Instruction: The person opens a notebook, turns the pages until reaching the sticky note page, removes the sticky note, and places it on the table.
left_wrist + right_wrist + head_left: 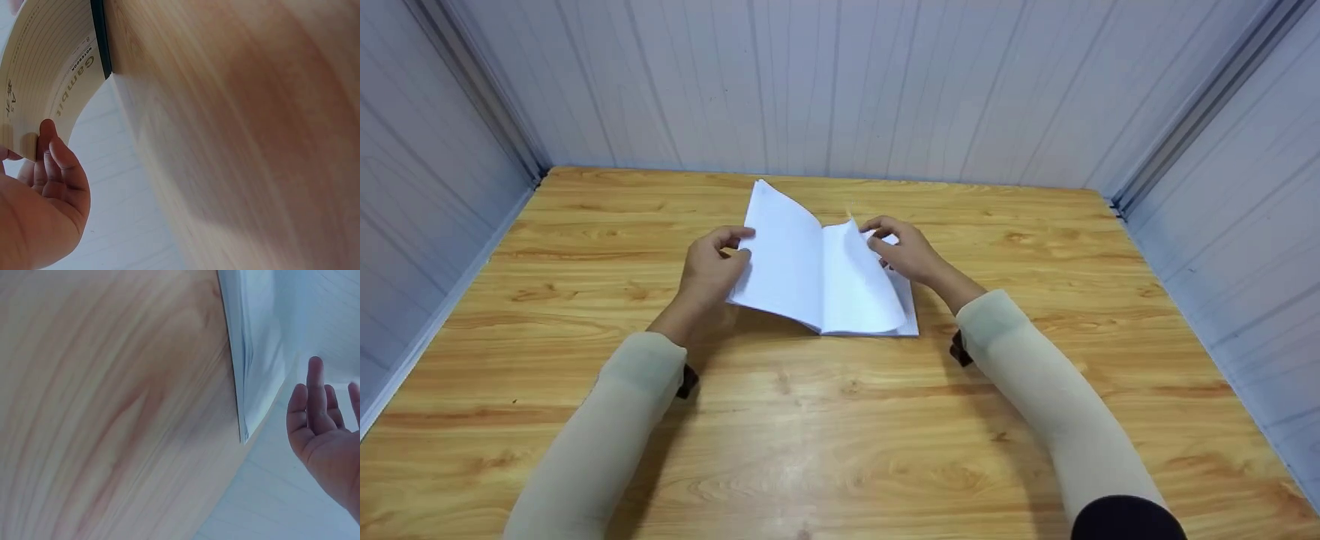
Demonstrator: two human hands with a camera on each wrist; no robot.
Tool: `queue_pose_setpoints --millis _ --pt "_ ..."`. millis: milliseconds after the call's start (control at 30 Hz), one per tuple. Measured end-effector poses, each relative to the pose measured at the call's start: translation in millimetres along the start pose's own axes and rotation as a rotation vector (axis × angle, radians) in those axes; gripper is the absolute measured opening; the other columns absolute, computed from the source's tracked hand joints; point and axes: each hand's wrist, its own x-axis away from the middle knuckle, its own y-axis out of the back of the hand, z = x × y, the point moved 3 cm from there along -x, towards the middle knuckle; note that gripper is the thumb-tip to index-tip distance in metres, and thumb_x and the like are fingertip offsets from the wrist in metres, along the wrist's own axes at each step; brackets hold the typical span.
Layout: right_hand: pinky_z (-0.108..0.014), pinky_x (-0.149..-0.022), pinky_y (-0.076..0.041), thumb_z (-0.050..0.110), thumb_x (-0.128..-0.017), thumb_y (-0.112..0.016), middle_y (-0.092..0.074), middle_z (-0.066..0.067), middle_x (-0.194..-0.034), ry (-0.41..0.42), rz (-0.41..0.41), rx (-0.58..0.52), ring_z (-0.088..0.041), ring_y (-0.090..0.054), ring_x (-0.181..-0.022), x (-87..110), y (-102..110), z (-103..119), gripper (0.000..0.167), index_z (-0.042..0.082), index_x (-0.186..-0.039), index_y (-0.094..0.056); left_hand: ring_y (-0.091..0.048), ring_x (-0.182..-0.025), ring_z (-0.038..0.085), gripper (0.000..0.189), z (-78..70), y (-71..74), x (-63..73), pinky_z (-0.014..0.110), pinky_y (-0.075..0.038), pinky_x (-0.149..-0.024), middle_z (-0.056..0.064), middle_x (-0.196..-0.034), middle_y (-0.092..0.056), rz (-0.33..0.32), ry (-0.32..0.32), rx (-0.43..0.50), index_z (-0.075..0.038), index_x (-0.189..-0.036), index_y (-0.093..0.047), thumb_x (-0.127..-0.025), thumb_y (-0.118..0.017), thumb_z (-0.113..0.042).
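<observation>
Notebook cover [53, 79], left wrist view: "Gambit" [75, 84], "NOTEBOOK" [82, 59]; other print [12, 98] unclear.

At six o'clock from the notebook [806, 274], a hand could pass between the sleeves [619, 405]; the left hand [709, 266] blocked nine, the right hand [907, 251] two, and the wall [825, 82] stood at twelve.

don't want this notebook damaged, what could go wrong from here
The lifted right-side page curls beside the right hand, so it might crease if pushed down unevenly. The left hand pinches the notebook's raised left side near its outer edge; if that grip slips, the sheets could flop down, and squeezing harder may bend them.
</observation>
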Motion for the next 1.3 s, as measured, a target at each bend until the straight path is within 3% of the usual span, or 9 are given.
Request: queue_pose_setpoints --millis 167,400,600,800,1300 --pt "-0.041 -0.082 -0.052 0.009 -0.089 -0.045 -0.055 -0.008 -0.131 0.040 0.078 0.044 -0.025 -0.058 -0.107 -0.8 -10.7 4.9 0.037 0.015 -0.121 -0.062 -0.049 -0.090 0.018 0.033 -0.5 0.3 1.3 0.028 -0.041 -0.075 0.003 -0.118 -0.055 0.009 0.002 -0.046 -0.022 -0.118 -0.069 -0.090 -0.053 -0.017" --pt "-0.031 -0.078 -0.046 0.016 -0.086 -0.055 -0.047 -0.010 -0.132 0.051 0.119 0.199 -0.022 -0.057 -0.084 3.3 -24.3 13.0 0.041 0.022 -0.127 -0.058 -0.050 -0.092 0.019 0.031 -0.1 -1.0 1.9 0.028 -0.042 -0.076 0.002 -0.120 -0.056 0.013 -0.009 -0.090 -0.022 -0.118 -0.069 -0.089 -0.059 -0.023" --pt "-0.033 -0.081 -0.047 0.024 -0.087 -0.059 -0.040 -0.009 -0.128 0.014 0.136 0.268 -0.022 -0.059 -0.095 4.7 -36.5 19.9 0.045 0.025 -0.131 -0.053 -0.051 -0.091 0.019 0.033 0.7 -2.0 2.0 0.028 -0.042 -0.076 0.001 -0.120 -0.059 0.004 -0.021 -0.108 -0.021 -0.118 -0.069 -0.088 -0.065 -0.032" --pt "-0.039 -0.092 -0.046 0.030 -0.087 -0.060 -0.039 -0.009 -0.135 0.037 0.158 0.287 -0.025 -0.053 -0.111 6.5 -45.7 29.0 0.052 0.025 -0.138 -0.048 -0.050 -0.091 0.019 0.037 1.5 -2.3 1.4 0.028 -0.040 -0.077 0.002 -0.118 -0.059 -0.019 -0.011 -0.100 -0.021 -0.117 -0.070 -0.085 -0.068 -0.039" --pt "-0.043 -0.103 -0.040 0.040 -0.087 -0.060 -0.035 -0.012 -0.142 0.102 0.189 0.320 -0.026 -0.047 -0.123 4.6 -58.9 39.8 0.063 0.027 -0.146 -0.039 -0.050 -0.091 0.018 0.052 2.8 -3.7 0.9 0.024 -0.044 -0.072 0.004 -0.115 -0.058 -0.021 -0.001 -0.048 -0.021 -0.123 -0.067 -0.077 -0.076 -0.045"
